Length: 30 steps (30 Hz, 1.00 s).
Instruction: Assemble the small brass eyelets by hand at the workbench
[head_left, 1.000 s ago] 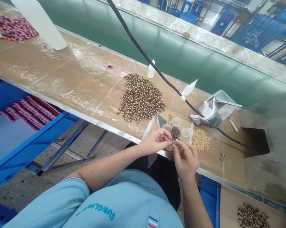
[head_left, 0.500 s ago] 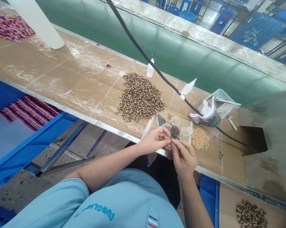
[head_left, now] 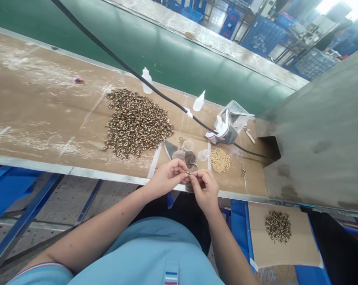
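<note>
My left hand [head_left: 168,177] and my right hand [head_left: 205,189] meet at the table's front edge, fingertips pinched together. Between them is a tiny dark-and-gold piece [head_left: 188,173], its exact kind too small to make out; both hands seem to grip it. Just beyond the fingers lies a crumpled grey-brown cloth [head_left: 191,159], with a small clear round cup [head_left: 187,146] behind it. A large heap of small dark-and-gold pieces [head_left: 137,122] spreads to the left. On the right sits a pile of small tan beads [head_left: 220,160].
Two white squeeze bottles [head_left: 147,81] [head_left: 199,101] stand along the back edge. A black cable [head_left: 119,59] crosses above the table. A clear plastic tray [head_left: 237,113] is at the back right, near a metal wall [head_left: 321,130]. More pieces [head_left: 278,227] lie on cardboard at lower right.
The view has swung to the right, so the table's things appear further left. Both hands stay pinched together at the small piece. The second squeeze bottle now shows clear of the cable.
</note>
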{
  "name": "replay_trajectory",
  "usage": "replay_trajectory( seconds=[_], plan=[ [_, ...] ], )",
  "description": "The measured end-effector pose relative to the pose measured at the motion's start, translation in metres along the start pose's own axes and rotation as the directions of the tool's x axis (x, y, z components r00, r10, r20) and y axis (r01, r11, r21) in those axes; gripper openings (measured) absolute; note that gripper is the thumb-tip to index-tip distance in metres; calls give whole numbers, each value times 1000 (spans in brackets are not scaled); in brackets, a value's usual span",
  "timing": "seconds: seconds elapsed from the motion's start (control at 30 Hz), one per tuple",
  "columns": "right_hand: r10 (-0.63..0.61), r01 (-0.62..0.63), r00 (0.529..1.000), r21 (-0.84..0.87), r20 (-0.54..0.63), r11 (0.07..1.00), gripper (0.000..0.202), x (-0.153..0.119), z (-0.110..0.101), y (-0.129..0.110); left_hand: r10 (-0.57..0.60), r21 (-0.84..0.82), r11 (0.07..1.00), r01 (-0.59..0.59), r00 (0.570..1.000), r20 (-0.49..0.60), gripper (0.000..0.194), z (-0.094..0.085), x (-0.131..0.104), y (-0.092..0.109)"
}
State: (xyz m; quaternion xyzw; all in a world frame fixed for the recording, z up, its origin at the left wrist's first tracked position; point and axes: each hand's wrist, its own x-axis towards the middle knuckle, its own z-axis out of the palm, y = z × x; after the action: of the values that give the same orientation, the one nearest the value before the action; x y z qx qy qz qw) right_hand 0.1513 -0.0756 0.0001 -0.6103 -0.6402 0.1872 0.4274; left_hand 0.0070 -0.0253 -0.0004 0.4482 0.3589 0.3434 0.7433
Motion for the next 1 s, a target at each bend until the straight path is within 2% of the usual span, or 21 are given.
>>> replay_trajectory(
  seconds=[0.13,0.27,0.37,0.43,0.5,0.57,0.73,0.9,1.0],
  plan=[
    [22,-22,1000,-13,5,1000,12,-1,-9,3,14,88,996,-15,1000,12,22,3,-2,3],
    [67,-94,988,-201,-141,975,19,2,-37,24,23,128,991,-22,1000,-7,23,3,-2,3],
    [172,-279,933,-336,-316,899,28,4,-66,50,23,119,993,-24,1000,8,24,1,-1,2],
    [233,-386,890,-374,-392,843,35,4,-82,66,24,120,992,-26,1000,19,24,1,-1,3],
    [232,-431,866,-426,-442,795,40,4,-93,77,26,129,991,-28,999,20,24,1,-2,3],
    [187,-429,864,-487,-468,761,42,4,-97,80,30,137,990,-32,999,18,24,1,-2,4],
    [76,-337,898,-569,-432,750,37,4,-89,73,40,139,989,-42,999,19,24,1,-3,3],
    [51,-195,964,-559,-262,806,37,6,-83,72,31,149,988,-33,999,16,24,1,-3,4],
    [43,-149,981,-598,-188,788,34,8,-84,74,33,148,988,-35,999,18,24,1,-3,5]
  ],
)
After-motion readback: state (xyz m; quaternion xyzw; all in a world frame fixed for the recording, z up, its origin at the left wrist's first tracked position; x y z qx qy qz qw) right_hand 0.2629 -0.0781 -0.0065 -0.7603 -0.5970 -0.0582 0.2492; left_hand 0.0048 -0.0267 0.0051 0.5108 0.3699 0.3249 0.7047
